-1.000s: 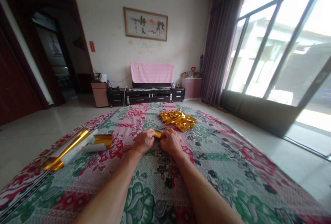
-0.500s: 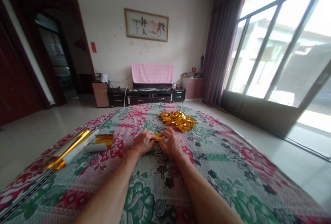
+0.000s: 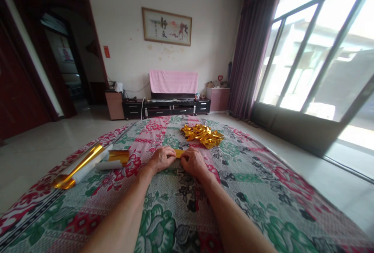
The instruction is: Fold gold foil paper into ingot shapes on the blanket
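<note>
A small piece of gold foil paper (image 3: 179, 153) lies between my two hands, low over the flowered cloth. My left hand (image 3: 163, 158) pinches its left end, with the fingers curled in. At its right end my right hand (image 3: 193, 161) grips it the same way. Just beyond the right hand is a heap of folded, shiny gold paper pieces (image 3: 201, 134). Off to the left lie curled gold sheets with white backs: a larger rolled one (image 3: 87, 167) and a smaller one (image 3: 118, 158). My fingers hide both ends of the held paper.
The flowered cloth (image 3: 248, 214) covers the round surface in front of me. Past its far edge stands a low black cabinet (image 3: 163, 112) with a pink towel (image 3: 173, 81) above it. A large window (image 3: 315, 62) and purple curtain (image 3: 248, 50) are at the right.
My left hand has shifted slightly along the gold paper, and more of its middle shows between the hands. Both hands keep hold. The gold heap and curled sheets stay put.
</note>
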Demonstrator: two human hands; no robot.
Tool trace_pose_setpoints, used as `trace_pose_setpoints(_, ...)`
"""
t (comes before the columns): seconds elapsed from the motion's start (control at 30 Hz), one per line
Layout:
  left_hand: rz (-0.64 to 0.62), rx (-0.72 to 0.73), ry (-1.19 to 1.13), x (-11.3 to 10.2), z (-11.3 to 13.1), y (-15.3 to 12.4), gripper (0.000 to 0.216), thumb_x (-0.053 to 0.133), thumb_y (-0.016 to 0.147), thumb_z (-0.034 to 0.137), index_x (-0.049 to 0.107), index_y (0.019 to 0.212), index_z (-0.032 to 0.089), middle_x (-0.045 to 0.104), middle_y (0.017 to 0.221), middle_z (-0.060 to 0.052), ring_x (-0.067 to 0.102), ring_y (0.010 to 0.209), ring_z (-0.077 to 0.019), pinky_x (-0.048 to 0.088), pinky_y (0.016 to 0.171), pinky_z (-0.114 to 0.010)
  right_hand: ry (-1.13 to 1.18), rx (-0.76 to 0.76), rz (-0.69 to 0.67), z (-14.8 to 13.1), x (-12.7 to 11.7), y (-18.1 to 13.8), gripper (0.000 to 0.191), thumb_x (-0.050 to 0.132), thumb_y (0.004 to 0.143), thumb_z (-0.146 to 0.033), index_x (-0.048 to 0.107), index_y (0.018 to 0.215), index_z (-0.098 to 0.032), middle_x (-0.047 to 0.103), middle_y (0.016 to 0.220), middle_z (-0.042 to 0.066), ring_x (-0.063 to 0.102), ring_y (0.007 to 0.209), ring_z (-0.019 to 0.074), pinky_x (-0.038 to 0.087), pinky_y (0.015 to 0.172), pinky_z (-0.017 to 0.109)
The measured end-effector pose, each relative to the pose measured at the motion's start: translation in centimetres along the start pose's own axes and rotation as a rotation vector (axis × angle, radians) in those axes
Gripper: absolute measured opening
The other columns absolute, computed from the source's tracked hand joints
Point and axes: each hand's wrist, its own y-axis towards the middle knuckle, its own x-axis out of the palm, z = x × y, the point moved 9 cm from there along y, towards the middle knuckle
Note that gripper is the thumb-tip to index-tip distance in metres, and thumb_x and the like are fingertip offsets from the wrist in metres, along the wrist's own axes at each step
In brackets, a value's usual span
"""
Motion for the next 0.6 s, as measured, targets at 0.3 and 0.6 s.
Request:
trace_pose_setpoints(0.3, -0.016, -0.113, 0.123, 0.6, -0.8, 0.5, 0.019, 0.049, 0.074, 0.014, 0.066, 0.066, 0.018, 0.066, 0.077, -0.003, 0.059, 0.076, -0.0126, 0.046, 0.073, -0.023, -0.011, 0.036, -0.018, 0.3, 0.2, 0.1, 0.024, 0.044, 0.080, -0.021, 0.067, 0.073, -0.021, 0.058, 0.071, 0.002, 0.052, 0.068, 0.0116, 0.034, 0.063, 0.020)
trace_pose_setpoints(0.6, -0.046, -0.077, 0.120, 0.7, -0.6, 0.3, 0.019, 0.049, 0.068, 0.009, 0.065, 0.071, 0.018, 0.064, 0.080, -0.003, 0.058, 0.080, -0.0144, 0.045, 0.077, -0.025, 0.010, 0.196, 0.035, 2.1, 0.2, 0.9, 0.032, 0.039, 0.082, -0.020, 0.060, 0.106, -0.018, 0.059, 0.104, 0.007, 0.053, 0.093, 0.0173, 0.035, 0.083, 0.025)
